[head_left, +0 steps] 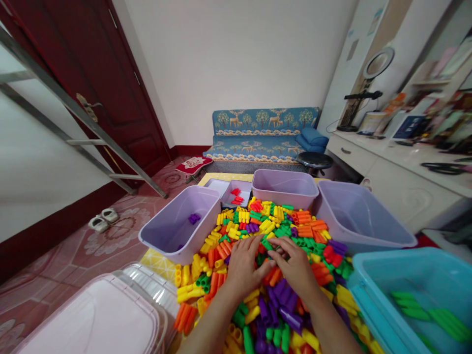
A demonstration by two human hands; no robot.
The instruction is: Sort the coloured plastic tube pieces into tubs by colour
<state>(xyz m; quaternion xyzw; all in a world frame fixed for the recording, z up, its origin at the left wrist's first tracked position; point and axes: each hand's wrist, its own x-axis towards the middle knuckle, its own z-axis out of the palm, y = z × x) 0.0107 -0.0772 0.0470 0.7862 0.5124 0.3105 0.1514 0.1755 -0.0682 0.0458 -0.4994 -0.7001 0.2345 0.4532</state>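
Observation:
A heap of plastic toy connector pieces (224,241) in yellow, green, orange, purple and red spreads under both hands. My right hand (295,263) has its fingers bent, pinching a green toy piece (266,244) near the middle of the heap. Beside it, my left hand (243,263) lies over the pieces, fingers stretched and thumb apart, its fingertips close to that green piece. Whether they touch it I cannot tell. Purple tube pieces (291,317) lie between my forearms.
A lilac bin (199,204) at left holds a few purple pieces. Two more lilac bins (283,177) (368,196) stand behind and right. A small tray (225,196) holds red pieces. The turquoise bin (405,258) contains green pieces. Lids (99,314) lie front left.

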